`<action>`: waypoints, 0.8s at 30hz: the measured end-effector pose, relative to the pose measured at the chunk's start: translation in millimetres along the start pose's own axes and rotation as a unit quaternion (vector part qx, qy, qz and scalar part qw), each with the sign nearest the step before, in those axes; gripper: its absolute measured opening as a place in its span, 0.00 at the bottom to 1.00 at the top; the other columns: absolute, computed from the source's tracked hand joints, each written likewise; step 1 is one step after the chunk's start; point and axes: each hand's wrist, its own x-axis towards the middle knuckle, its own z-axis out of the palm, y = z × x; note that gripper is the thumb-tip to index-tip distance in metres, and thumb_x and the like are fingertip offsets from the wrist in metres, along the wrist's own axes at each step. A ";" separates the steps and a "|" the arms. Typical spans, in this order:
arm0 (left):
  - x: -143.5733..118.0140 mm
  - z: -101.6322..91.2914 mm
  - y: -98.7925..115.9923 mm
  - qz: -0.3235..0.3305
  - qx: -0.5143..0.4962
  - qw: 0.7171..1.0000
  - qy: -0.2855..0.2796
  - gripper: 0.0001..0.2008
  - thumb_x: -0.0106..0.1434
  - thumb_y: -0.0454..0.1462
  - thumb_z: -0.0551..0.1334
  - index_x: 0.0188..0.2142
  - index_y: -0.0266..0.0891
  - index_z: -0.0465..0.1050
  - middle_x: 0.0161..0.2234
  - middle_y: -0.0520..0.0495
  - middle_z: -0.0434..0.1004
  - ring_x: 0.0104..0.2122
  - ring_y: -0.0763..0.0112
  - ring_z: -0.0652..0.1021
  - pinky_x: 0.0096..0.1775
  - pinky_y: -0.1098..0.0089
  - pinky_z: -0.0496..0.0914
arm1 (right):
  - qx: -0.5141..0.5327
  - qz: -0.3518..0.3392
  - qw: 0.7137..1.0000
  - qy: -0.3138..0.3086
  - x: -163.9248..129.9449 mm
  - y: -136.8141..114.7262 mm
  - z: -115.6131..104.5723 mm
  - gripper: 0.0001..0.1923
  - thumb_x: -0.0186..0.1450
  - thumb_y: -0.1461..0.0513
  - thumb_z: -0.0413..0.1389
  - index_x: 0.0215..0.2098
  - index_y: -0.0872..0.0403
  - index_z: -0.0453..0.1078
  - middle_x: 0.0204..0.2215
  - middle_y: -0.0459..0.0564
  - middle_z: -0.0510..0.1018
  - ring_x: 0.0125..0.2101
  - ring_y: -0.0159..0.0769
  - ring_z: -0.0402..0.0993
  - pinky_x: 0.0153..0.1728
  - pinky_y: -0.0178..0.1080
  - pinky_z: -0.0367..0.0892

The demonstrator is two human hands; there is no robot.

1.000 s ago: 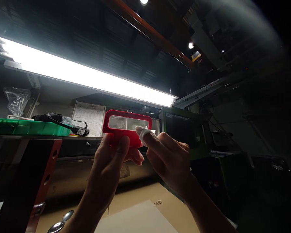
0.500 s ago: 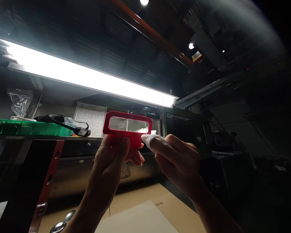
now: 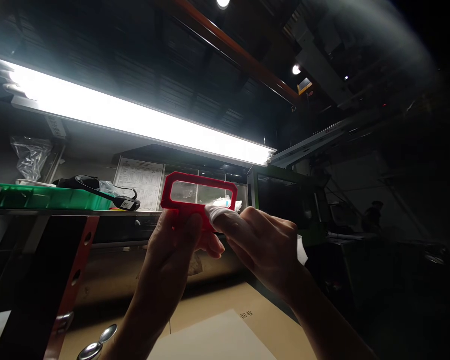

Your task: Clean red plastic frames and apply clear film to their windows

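Red frame with a long window (image 3: pixel 183 206) stands upright in midair, below the lit fluorescent lamp (image 3: pixel 142 115). Left hand (image 3: pixel 172 252) pinches its lower part, thumb on the near side. Right hand (image 3: pixel 266 245), fingers curled, has white cloth (image 3: pixel 219 214) drawn over a fingertip, which lies against the frame near its lower bar. Beyond, a shelf bears a green tray (image 3: pixel 45 197), a black headband-like device (image 3: pixel 93 186) and a printed sheet (image 3: pixel 140 180); below lies blank white paper (image 3: pixel 210 340) on brown cardboard (image 3: pixel 257 330).
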 end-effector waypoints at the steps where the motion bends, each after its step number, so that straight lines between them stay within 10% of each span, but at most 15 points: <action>1: 0.1 -0.4 0.0 0.000 -0.003 1.000 0.003 0.06 0.64 0.41 0.59 0.36 0.42 0.69 0.24 0.54 0.76 0.30 0.72 0.76 0.32 0.71 0.71 | 0.011 -0.002 1.000 -0.006 -0.9 0.4 -0.3 0.11 0.65 0.68 0.54 0.40 0.49 0.75 0.18 0.39 0.58 0.19 0.24 0.52 0.20 0.30 0.51; 24: -3.1 0.7 8.0 -0.019 -0.024 0.999 0.026 0.07 0.64 0.40 0.59 0.38 0.39 0.69 0.26 0.52 0.78 0.24 0.71 0.76 0.28 0.69 0.73 | 0.137 0.032 0.990 0.031 -14.6 8.5 -1.9 0.12 0.63 0.72 0.52 0.37 0.53 0.74 0.19 0.39 0.55 0.19 0.23 0.52 0.20 0.29 0.53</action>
